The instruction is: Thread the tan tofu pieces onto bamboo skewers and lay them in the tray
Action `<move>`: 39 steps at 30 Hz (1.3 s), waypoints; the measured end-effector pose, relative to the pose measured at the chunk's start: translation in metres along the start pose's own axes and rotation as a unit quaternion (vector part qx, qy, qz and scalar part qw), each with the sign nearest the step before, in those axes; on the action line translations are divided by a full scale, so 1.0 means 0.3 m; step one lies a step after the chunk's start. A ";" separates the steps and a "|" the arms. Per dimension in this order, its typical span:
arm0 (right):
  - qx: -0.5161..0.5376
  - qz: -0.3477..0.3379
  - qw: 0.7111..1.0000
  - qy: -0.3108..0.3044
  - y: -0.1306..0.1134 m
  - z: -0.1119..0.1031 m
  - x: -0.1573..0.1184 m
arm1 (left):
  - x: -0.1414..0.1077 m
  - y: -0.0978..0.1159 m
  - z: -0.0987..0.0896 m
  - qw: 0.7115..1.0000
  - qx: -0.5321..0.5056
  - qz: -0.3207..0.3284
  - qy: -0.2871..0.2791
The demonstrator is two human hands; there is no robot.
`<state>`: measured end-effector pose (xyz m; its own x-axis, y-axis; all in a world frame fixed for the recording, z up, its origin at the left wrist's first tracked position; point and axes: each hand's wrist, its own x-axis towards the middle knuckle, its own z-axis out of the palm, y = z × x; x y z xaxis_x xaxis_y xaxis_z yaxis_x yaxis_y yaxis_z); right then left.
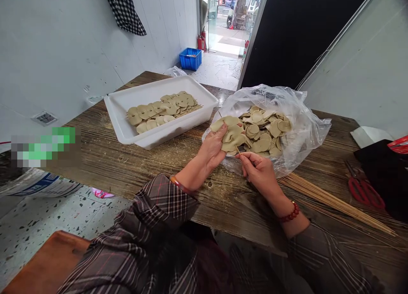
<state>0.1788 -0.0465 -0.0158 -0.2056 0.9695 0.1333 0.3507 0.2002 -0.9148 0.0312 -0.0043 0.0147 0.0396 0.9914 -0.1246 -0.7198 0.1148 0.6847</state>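
Several flat, round beige slices (pixel 234 137) are threaded on a thin wooden skewer (pixel 237 149). My left hand (pixel 213 146) is closed around these slices, its thumb lying on top of them. Between thumb and fingers, my right hand (pixel 259 171) pinches the skewer's near end. Just behind both hands, a clear plastic bag (pixel 298 147) lies spread out with a heap of loose slices (pixel 266 130) in it. To the left, a white tray (pixel 127 134) holds filled skewers (pixel 159 109) laid side by side.
Bare skewers (pixel 334 200) lie in a bundle on the wooden table (pixel 134 175), right of my right hand. Red-handled scissors (pixel 365 192) rest beside a black bag (pixel 379 175) at the right edge. Beyond the table, a blue crate (pixel 190 59) stands on the floor by the doorway.
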 end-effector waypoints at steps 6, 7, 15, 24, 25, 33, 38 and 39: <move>0.006 -0.002 1.000 0.008 -0.011 -0.007 0.006 | -0.010 -0.015 0.015 1.000 0.001 -0.003 -0.004; 0.007 -0.003 1.000 0.010 -0.011 -0.008 0.007 | -0.011 -0.017 0.019 1.000 0.001 -0.005 -0.003; 0.018 -0.005 1.000 0.016 0.008 -0.016 0.015 | -0.018 -0.024 0.027 1.000 -0.001 -0.020 -0.022; 0.087 0.017 0.995 0.045 0.004 -0.036 0.017 | -0.032 -0.026 -0.008 0.993 0.051 -0.051 -0.092; 0.082 0.015 0.996 0.042 0.004 -0.035 0.017 | -0.030 -0.028 -0.010 0.994 0.057 -0.050 -0.084; 0.077 0.005 0.997 0.013 0.021 -0.025 0.021 | -0.022 -0.040 -0.013 0.996 0.080 -0.024 -0.033; 0.087 0.006 0.996 0.024 0.034 -0.034 0.030 | -0.030 -0.042 -0.011 0.991 0.116 -0.007 -0.073; 0.077 -0.001 0.996 0.038 0.032 -0.043 0.032 | -0.029 -0.034 -0.014 0.989 0.127 -0.008 -0.080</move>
<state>0.1920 -0.0334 -0.0185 -0.1344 0.9782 0.1585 0.2048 0.1839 -0.9614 0.0353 -0.0142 0.0058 0.1734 0.9842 -0.0347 -0.5215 0.1217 0.8445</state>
